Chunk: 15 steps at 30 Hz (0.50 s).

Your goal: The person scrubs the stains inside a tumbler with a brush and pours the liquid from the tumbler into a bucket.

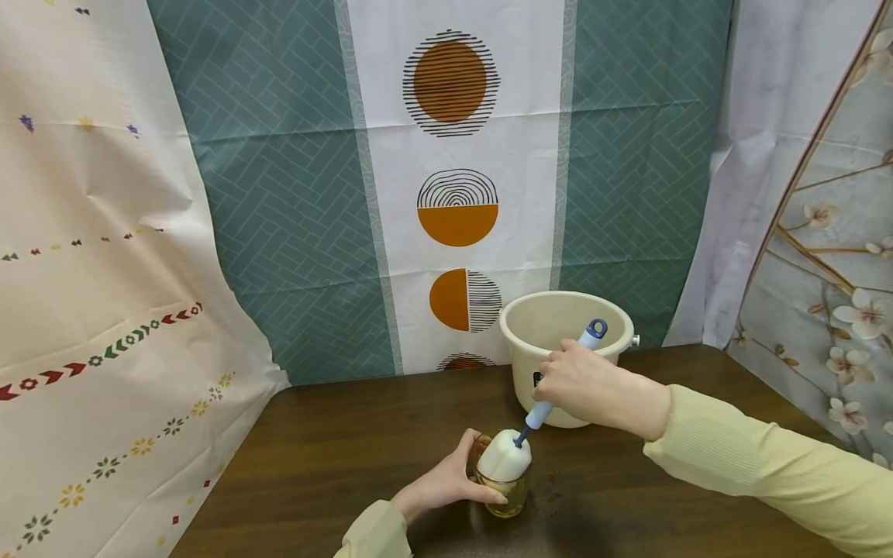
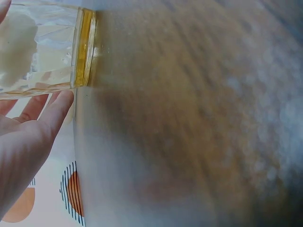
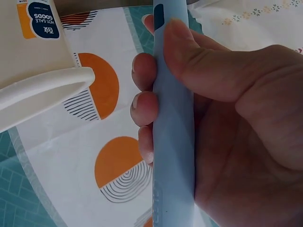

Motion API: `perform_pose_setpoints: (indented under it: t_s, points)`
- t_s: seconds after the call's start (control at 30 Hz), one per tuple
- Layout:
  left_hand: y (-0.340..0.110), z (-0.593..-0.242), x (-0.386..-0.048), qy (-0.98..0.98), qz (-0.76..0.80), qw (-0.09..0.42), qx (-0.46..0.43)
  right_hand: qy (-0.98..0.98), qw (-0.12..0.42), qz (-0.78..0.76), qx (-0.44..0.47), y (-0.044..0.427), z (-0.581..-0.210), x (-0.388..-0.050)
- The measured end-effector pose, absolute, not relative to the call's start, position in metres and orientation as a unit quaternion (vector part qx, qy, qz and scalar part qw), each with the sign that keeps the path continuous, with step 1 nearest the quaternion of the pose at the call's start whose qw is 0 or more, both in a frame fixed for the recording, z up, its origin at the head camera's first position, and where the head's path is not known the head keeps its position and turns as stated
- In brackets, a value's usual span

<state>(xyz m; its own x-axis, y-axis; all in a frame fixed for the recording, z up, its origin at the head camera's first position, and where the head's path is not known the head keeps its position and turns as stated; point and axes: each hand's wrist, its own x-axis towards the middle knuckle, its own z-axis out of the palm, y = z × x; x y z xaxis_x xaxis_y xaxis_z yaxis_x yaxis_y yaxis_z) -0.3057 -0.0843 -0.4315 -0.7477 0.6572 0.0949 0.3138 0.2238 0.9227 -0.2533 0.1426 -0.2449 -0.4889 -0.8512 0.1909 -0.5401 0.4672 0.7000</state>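
An amber-tinted glass (image 1: pixel 512 500) stands on the wooden table, tilted slightly if at all. My left hand (image 1: pixel 446 482) grips it round the side, thumb at the front and fingers behind. The left wrist view shows the clear wall and thick yellow base of the glass (image 2: pixel 83 47), with a pale blurred shape inside. A cup brush with a white sponge head (image 1: pixel 504 457) is partly in the glass. My right hand (image 1: pixel 575 380) holds the brush by its light blue handle (image 3: pixel 174 123), fingers wrapped round it and thumb lying along it.
A cream bucket (image 1: pixel 523 364) stands behind the glass, close to my right hand; its label shows in the right wrist view. The brown wooden table (image 1: pixel 335 449) reaches back to a green and white patterned curtain (image 1: pixel 293 232). Patterned cloths hang at both sides.
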Motion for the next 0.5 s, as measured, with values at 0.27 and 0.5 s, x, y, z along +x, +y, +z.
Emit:
perform_pose_setpoints:
  t_s: [0.27, 0.5]
  points:
    - [-0.0845, -0.4329, -0.3059, 0.769, 0.534, 0.160, 0.314, -0.801, 0.286, -0.291, 0.437, 0.1394, -0.2474, -0.2562]
    - [-0.0842, -0.4329, -0.3060, 0.766, 0.536, 0.158, 0.317, -0.802, 0.287, -0.294, 0.434, 0.1370, -0.2514, -0.2587]
